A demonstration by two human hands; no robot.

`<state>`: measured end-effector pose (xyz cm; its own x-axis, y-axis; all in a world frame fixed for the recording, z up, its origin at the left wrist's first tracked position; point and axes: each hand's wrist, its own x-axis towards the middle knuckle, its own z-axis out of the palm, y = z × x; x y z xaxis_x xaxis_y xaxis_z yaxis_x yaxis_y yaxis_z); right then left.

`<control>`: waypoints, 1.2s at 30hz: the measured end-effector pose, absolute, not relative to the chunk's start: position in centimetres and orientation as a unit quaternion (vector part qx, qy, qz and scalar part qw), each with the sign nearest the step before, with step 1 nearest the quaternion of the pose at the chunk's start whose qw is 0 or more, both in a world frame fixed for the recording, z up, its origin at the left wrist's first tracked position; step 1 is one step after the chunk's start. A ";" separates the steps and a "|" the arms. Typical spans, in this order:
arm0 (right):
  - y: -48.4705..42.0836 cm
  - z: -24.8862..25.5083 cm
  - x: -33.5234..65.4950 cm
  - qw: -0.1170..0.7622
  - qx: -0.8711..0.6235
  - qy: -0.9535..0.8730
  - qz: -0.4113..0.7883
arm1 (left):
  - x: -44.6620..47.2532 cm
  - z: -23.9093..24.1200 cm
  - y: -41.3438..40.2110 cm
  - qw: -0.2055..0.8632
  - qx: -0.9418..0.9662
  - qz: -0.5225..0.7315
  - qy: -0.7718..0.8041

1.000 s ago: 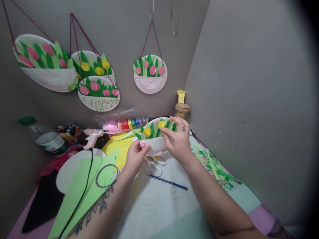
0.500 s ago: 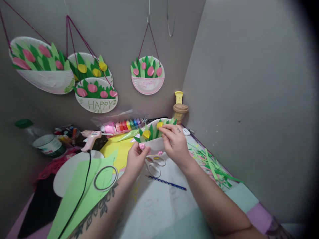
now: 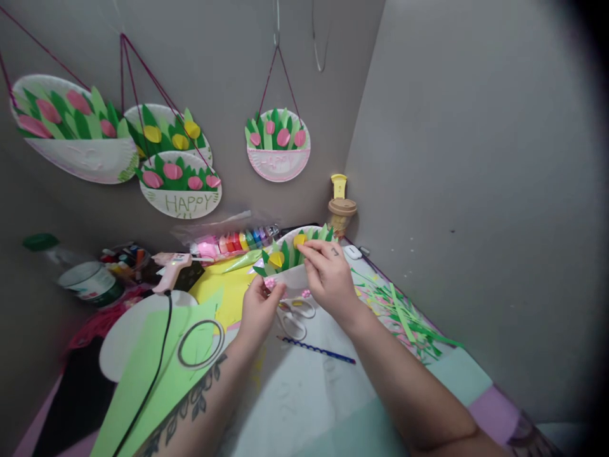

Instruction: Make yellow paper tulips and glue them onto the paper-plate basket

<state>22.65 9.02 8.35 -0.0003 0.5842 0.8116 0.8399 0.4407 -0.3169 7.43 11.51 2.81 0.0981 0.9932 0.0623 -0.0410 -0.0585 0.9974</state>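
A paper plate basket (image 3: 291,277) with green paper leaves and yellow paper tulips stands tilted up at the middle of the table. My left hand (image 3: 261,308) is closed on its lower left edge, beside small pink beaded decorations (image 3: 270,283). With its fingertips, my right hand (image 3: 329,274) grips a yellow paper tulip (image 3: 299,240) among the leaves; its thumb lies by the pocket's front. Another yellow tulip (image 3: 276,259) sits to the left. Just below the basket lie white-handled scissors (image 3: 294,328) and a blue pencil (image 3: 316,350).
Finished plate baskets (image 3: 278,162) hang on the wall. To the left are a pink glue gun (image 3: 172,271), a tape roll (image 3: 182,355), green paper (image 3: 137,355) and a green-capped bottle (image 3: 85,279). Paper scraps (image 3: 399,311) and a lidded cup (image 3: 341,216) are at right.
The view has shifted slightly, so most things sit a little further left. Both hands keep their places on the basket and the yellow tulip.
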 end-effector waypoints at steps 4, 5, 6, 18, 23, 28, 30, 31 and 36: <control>9.0 8.3 22.6 0.491 -0.504 -0.699 -0.128 | 7.4 2.8 11.5 0.524 0.518 0.504 0.451; 8.9 8.4 22.6 0.496 -0.497 -0.702 -0.122 | 7.4 2.8 11.5 0.529 0.515 0.502 0.451; 8.8 8.6 22.7 0.503 -0.489 -0.704 -0.115 | 7.4 2.7 11.6 0.538 0.509 0.502 0.448; 10.2 9.0 27.1 0.636 -0.537 -0.547 0.086 | 7.0 3.2 12.3 0.672 0.425 0.495 0.351; 10.8 8.4 27.4 0.636 -0.508 -0.556 0.170 | 6.6 3.1 12.5 0.647 0.455 0.475 0.385; 10.2 8.9 26.3 0.545 -0.568 -0.614 -0.053 | 6.6 3.4 12.3 0.597 0.499 0.469 0.418; 10.1 8.9 25.9 0.522 -0.569 -0.629 -0.089 | 6.8 3.5 12.2 0.584 0.514 0.471 0.415; 10.1 8.8 25.8 0.515 -0.572 -0.631 -0.097 | 6.9 3.5 12.1 0.580 0.520 0.470 0.415; 10.1 8.4 25.5 0.503 -0.583 -0.625 -0.127 | 7.1 3.3 11.7 0.561 0.537 0.452 0.440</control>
